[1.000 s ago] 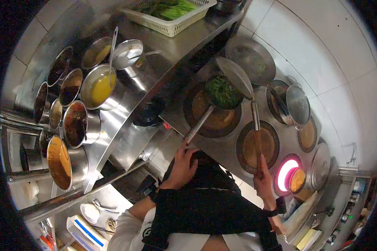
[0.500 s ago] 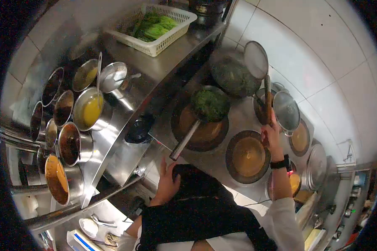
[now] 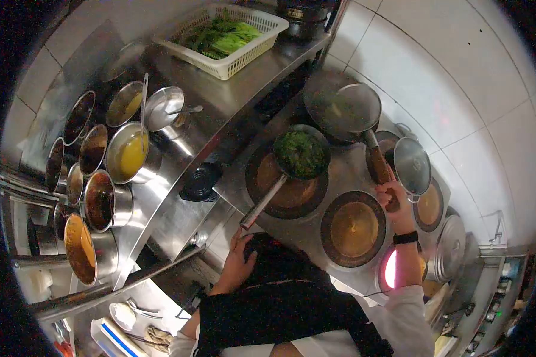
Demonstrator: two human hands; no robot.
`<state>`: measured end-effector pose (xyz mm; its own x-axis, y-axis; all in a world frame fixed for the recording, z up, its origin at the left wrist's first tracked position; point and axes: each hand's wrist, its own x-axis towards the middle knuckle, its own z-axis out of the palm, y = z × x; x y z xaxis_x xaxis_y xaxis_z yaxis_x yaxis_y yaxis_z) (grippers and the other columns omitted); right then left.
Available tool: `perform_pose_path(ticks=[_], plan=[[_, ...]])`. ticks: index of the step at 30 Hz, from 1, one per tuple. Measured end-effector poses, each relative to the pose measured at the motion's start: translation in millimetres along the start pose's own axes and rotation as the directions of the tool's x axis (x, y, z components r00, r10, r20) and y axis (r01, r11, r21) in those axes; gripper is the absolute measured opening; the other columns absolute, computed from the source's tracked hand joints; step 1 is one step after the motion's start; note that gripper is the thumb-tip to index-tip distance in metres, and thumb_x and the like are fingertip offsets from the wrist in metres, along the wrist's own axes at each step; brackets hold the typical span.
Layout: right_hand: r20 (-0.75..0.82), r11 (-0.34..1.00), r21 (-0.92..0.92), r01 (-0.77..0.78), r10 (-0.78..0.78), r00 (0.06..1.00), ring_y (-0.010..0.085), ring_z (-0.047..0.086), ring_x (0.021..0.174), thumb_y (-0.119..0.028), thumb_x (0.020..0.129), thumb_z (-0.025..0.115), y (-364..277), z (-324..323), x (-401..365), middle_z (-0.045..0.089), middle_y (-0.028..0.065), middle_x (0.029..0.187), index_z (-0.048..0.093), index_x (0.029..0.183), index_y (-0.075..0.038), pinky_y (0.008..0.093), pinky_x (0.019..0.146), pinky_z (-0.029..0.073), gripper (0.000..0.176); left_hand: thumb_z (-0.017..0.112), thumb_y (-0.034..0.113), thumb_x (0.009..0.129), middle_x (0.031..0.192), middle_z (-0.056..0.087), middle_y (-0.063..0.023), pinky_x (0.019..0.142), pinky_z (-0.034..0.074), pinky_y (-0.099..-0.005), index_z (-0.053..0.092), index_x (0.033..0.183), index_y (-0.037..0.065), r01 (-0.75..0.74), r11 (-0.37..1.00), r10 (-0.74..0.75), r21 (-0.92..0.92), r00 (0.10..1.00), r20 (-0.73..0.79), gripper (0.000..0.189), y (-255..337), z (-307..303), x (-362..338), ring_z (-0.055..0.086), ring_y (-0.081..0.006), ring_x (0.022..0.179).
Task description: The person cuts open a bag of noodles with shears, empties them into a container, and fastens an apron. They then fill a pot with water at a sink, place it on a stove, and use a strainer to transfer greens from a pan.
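Note:
My right hand (image 3: 396,202) is closed around the wooden handle of a round strainer (image 3: 358,107). Its bowl is over the large dark wok (image 3: 321,122) at the back of the stove. A small pan (image 3: 302,152) with chopped green leaves inside sits on the left burner, its long metal handle slanting toward me. Just below that handle's end is my left hand (image 3: 238,265), empty, thumb and fingers apart, in front of my black apron (image 3: 280,297). A metal pot (image 3: 412,166) stands right beside my right hand.
Several metal pots of sauces, one holding yellow liquid (image 3: 132,156), line the steel counter (image 3: 161,172) on the left. Behind them is a white basket (image 3: 223,68) of greens. Round brown burner plates (image 3: 352,229) and stacked lids (image 3: 449,247) are on the right.
My right hand has lowered the strainer from an upright tilt toward me, and its bowl now faces up over the wok. My left fingers have drawn a little nearer the pan handle's end.

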<state>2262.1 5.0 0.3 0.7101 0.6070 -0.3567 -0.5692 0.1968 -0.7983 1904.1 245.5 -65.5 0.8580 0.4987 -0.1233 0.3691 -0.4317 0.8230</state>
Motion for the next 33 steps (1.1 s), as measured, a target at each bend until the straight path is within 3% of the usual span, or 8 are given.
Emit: perform_pose_path(ticks=[5, 7, 19, 22, 26, 28, 31, 33], plan=[[0.019, 0.986, -0.166, 0.029, -0.027, 0.999, 0.0079, 0.043, 0.059, -0.010, 0.083, 0.044, 1.6, 31.1, -6.8, 0.046, 0.0018, 0.073, 0.043, 0.092, -0.007, 0.0202, 0.051, 0.038, 0.010, 0.057, 0.007, 0.075, 0.135, 0.020, -0.0212, 0.095, 0.035, -0.0370, 0.041, 0.114, 0.004, 0.053, 0.994, -0.053, -0.094, 0.999, 0.003, 0.043, -8.3, 6.6, 1.1, 0.030, -0.0375, 0.120], [0.129, 0.961, 0.227, -0.159, 0.132, 0.983, 0.0073, 0.042, 0.060, -0.013, 0.085, 0.044, 13.0, 27.1, -3.5, 0.045, 0.0019, 0.074, 0.043, 0.089, -0.006, 0.0188, 0.052, 0.038, 0.008, 0.057, 0.006, 0.075, 0.135, 0.020, -0.0212, 0.095, 0.034, -0.0368, 0.041, 0.114, 0.004, 0.087, 0.989, -0.086, -0.122, 0.996, 0.017, 0.042, -1.4, 3.2, -1.1, 0.030, -0.0372, 0.120], [0.365, 0.532, 0.737, -0.417, 0.207, 0.908, 0.0064, 0.040, 0.059, -0.011, 0.083, 0.048, 30.7, 29.6, 22.3, 0.042, 0.0026, 0.074, 0.043, 0.094, 0.000, 0.0192, 0.053, 0.038, 0.016, 0.056, 0.002, 0.075, 0.129, 0.031, -0.0183, 0.093, 0.035, -0.0337, 0.046, 0.112, 0.003, 0.086, 0.978, -0.103, -0.188, 0.991, -0.085, 0.039, 19.9, -15.4, -6.2, 0.037, -0.0306, 0.116], [0.459, 0.769, 0.512, -0.383, 0.132, 0.879, 0.0062, 0.040, 0.059, -0.011, 0.083, 0.047, 39.4, 14.4, 31.5, 0.043, 0.0024, 0.074, 0.043, 0.095, 0.002, 0.0187, 0.053, 0.037, 0.018, 0.054, 0.001, 0.077, 0.125, 0.036, -0.0163, 0.092, 0.036, -0.0313, 0.046, 0.111, 0.003, 0.099, 0.945, -0.122, -0.312, 0.991, -0.055, 0.035, 16.7, -18.3, -10.2, 0.040, -0.0262, 0.113], [0.210, 0.675, 0.701, -0.229, 0.111, 0.971, 0.0055, 0.040, 0.058, -0.011, 0.083, 0.047, 32.4, 27.4, 4.4, 0.043, 0.0024, 0.074, 0.043, 0.095, 0.002, 0.0176, 0.051, 0.036, 0.019, 0.049, 0.001, 0.081, 0.118, 0.044, -0.0112, 0.090, 0.036, -0.0280, 0.047, 0.110, 0.003, 0.105, 0.853, -0.090, -0.511, 0.995, 0.053, 0.028, 25.8, -20.5, -10.9, 0.046, -0.0205, 0.107], [0.190, 0.939, 0.324, -0.115, 0.055, 0.980, 0.0045, 0.039, 0.058, -0.011, 0.083, 0.047, 23.3, 42.6, -5.3, 0.043, 0.0019, 0.076, 0.043, 0.095, 0.002, 0.0163, 0.050, 0.035, 0.018, 0.048, 0.002, 0.083, 0.115, 0.046, -0.0096, 0.090, 0.036, -0.0277, 0.047, 0.110, 0.002, 0.167, 0.824, -0.130, -0.542, 0.986, 0.107, 0.027, 32.8, -18.5, -10.3, 0.047, -0.0184, 0.105], [0.190, 0.693, 0.685, -0.226, 0.130, 0.973, 0.0039, 0.038, 0.058, -0.012, 0.083, 0.046, 22.0, 24.4, -10.0, 0.043, 0.0014, 0.078, 0.043, 0.095, 0.001, 0.0158, 0.051, 0.035, 0.018, 0.047, 0.003, 0.084, 0.109, 0.049, -0.0072, 0.089, 0.036, -0.0270, 0.047, 0.110, 0.002, 0.231, 0.803, -0.160, -0.550, 0.971, 0.175, 0.026, 34.2, -18.7, -7.8, 0.048, -0.0154, 0.102], [0.211, 0.788, 0.582, -0.201, 0.093, 0.973, 0.0038, 0.038, 0.058, -0.012, 0.084, 0.045, 26.7, 19.6, -12.2, 0.043, 0.0013, 0.079, 0.043, 0.095, 0.001, 0.0160, 0.051, 0.035, 0.017, 0.046, 0.004, 0.085, 0.107, 0.051, -0.0065, 0.089, 0.036, -0.0266, 0.047, 0.110, 0.001, 0.232, 0.817, -0.150, -0.527, 0.969, 0.194, 0.025, 32.9, -18.4, -8.2, 0.049, -0.0144, 0.101]])
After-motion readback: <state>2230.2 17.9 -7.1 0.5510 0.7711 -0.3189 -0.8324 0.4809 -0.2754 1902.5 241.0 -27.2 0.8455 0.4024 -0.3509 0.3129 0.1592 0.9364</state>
